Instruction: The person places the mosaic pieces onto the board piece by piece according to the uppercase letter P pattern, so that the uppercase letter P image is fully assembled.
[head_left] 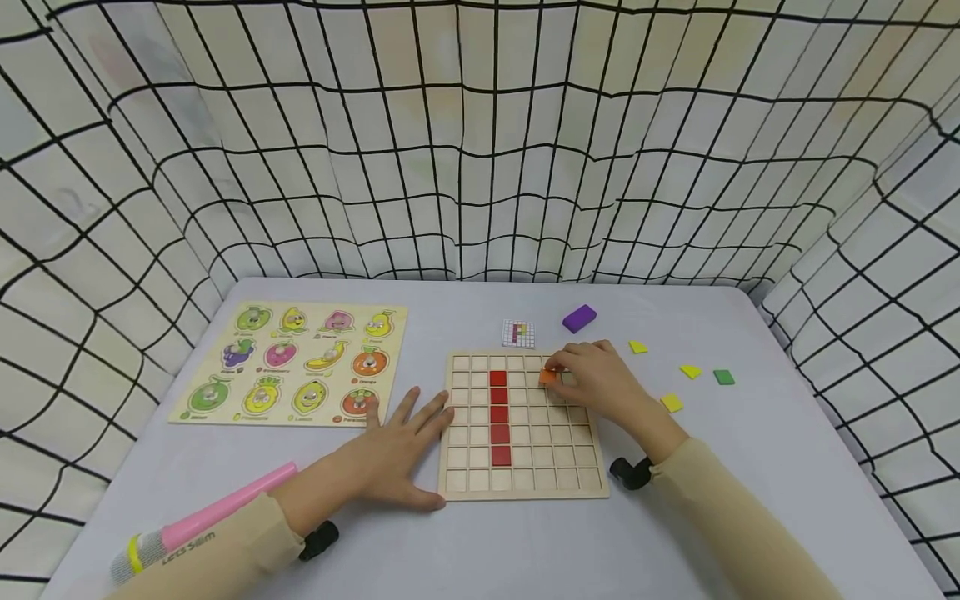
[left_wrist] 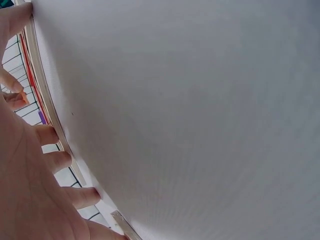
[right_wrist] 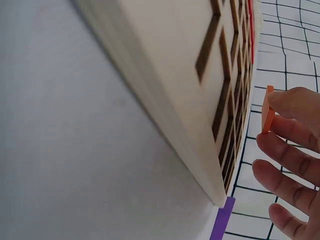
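My right hand (head_left: 603, 383) pinches a small square orange tile (head_left: 548, 377) between thumb and fingertips, over the upper right cells of a wooden grid board (head_left: 543, 437). In the right wrist view that orange tile (right_wrist: 267, 111) stands on edge, held above the board's surface, the other fingers bent loosely. Several red tiles (head_left: 499, 414) form a vertical column in the grid, left of its middle. My left hand (head_left: 386, 458) is spread flat, its thumb and fingertips at the board's left edge. Behind the board lies a small card (head_left: 518, 333) printed with a coloured grid.
A purple block (head_left: 579, 317) sits behind the board. To the right lie three yellow tiles (head_left: 671, 403) and a green tile (head_left: 723, 377). A fruit picture board (head_left: 288, 421) lies at left, with a pink tube (head_left: 228, 504) before it. Black netting (head_left: 491, 167) encloses the table.
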